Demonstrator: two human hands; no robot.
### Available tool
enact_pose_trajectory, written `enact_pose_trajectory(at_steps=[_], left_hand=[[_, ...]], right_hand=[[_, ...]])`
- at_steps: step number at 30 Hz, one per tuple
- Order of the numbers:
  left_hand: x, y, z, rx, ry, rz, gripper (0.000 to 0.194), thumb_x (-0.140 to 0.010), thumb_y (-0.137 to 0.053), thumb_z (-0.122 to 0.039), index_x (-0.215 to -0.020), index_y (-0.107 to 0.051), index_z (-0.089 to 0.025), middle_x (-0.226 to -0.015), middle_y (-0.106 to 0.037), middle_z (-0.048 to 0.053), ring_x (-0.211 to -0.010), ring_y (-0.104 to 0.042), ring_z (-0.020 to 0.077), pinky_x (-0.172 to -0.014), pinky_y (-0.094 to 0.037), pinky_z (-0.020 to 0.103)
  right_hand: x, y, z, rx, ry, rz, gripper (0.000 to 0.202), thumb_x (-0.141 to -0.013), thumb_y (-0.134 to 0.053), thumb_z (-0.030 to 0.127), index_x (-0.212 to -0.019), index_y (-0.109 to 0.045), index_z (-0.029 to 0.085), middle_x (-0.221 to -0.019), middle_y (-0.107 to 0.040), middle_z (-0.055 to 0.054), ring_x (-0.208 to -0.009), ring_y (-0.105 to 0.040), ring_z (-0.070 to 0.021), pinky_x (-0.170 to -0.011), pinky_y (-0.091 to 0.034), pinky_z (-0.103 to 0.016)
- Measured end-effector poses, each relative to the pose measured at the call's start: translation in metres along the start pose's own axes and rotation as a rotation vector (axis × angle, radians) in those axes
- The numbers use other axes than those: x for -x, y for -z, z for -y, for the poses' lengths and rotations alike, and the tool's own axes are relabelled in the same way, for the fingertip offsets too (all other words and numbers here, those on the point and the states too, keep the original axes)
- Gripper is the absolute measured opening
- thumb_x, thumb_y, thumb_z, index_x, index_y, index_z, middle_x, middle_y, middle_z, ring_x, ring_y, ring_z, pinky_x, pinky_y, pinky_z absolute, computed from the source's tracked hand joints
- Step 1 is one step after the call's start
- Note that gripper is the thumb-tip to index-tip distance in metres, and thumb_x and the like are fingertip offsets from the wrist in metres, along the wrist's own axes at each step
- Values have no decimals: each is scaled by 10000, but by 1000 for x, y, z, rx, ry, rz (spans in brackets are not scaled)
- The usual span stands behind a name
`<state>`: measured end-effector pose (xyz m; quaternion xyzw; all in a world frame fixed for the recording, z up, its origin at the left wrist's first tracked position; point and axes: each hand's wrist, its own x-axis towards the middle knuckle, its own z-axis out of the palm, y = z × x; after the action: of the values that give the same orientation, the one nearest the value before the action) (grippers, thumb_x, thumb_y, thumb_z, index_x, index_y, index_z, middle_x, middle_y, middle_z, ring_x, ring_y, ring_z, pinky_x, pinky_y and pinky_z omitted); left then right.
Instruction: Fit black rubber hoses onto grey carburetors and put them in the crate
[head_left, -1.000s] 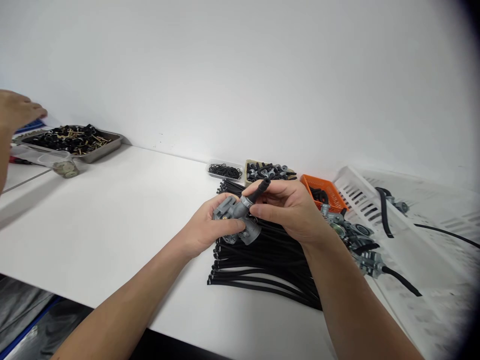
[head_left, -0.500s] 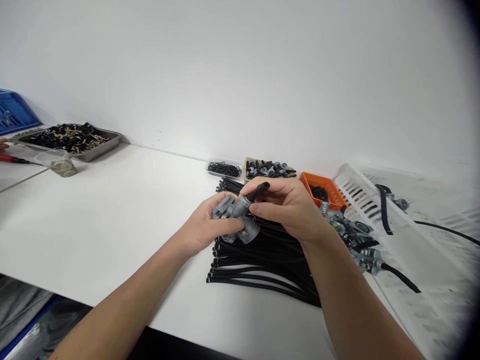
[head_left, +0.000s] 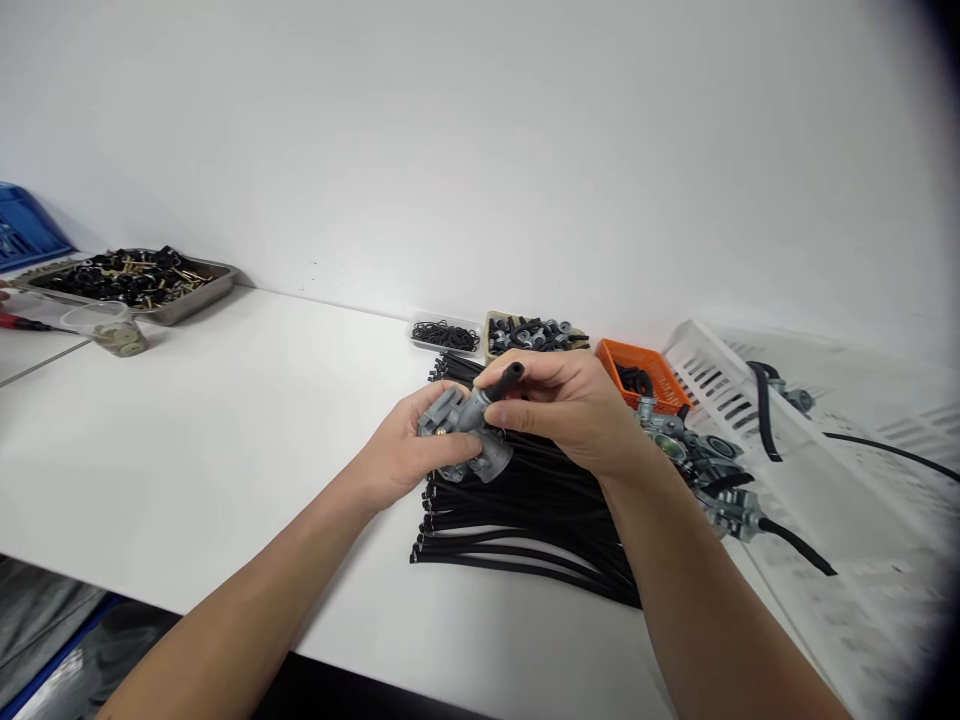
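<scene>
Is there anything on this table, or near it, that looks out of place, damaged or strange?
Nothing serious stands out. One loose hose hangs against the side of the white basket, untidy compared with the lined-up black hoses. Small dark marks interrupt the plain white wall. The held metal part shows no visible damage.

We have the hoses (head_left: 570, 500) on the surface (head_left: 225, 450), the carburetor (head_left: 463, 413) above them. Behind the hoses we see the ring tub (head_left: 415, 343) and the fittings box (head_left: 489, 335); behind them rightward, the basket (head_left: 664, 377); right of them, the crate (head_left: 825, 520). Well left of the hoses sit the tray (head_left: 202, 303) and cup (head_left: 94, 317).
</scene>
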<state>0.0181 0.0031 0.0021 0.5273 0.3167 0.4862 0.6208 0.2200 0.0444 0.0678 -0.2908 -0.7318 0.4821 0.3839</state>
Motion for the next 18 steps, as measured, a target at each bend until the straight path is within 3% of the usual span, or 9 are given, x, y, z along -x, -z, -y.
enact_pose_trajectory(at_steps=[6,14,18], left_hand=[[-1,-6,-5,-95,-33,-152,289,-795,-844,-324,-967,-640,-215,-818,-608,-31,-741,-555,124,-688,-426,295],[0,-14,-7,-220,-84,-295,265,-811,-814,-322,-925,-600,-216,-770,-560,-51,-697,-497,102,-649,-396,284],[0,-18,-4,-269,-90,-336,270,-832,-808,-343,-958,-603,-219,-797,-561,-46,-723,-497,107,-659,-408,285]], right_hand=[[-2,-14,-3,-20,-81,-141,366,-687,-994,442,-825,-774,186,-642,-592,29,-567,-469,-100,-497,-371,-262],[-4,-27,-5,-34,-50,-239,357,-724,-953,429,-839,-719,184,-744,-630,14,-626,-488,-101,-532,-401,-260],[-4,-34,-8,-2,-41,-266,302,-784,-899,429,-815,-738,175,-626,-473,58,-572,-361,-85,-487,-287,-260]])
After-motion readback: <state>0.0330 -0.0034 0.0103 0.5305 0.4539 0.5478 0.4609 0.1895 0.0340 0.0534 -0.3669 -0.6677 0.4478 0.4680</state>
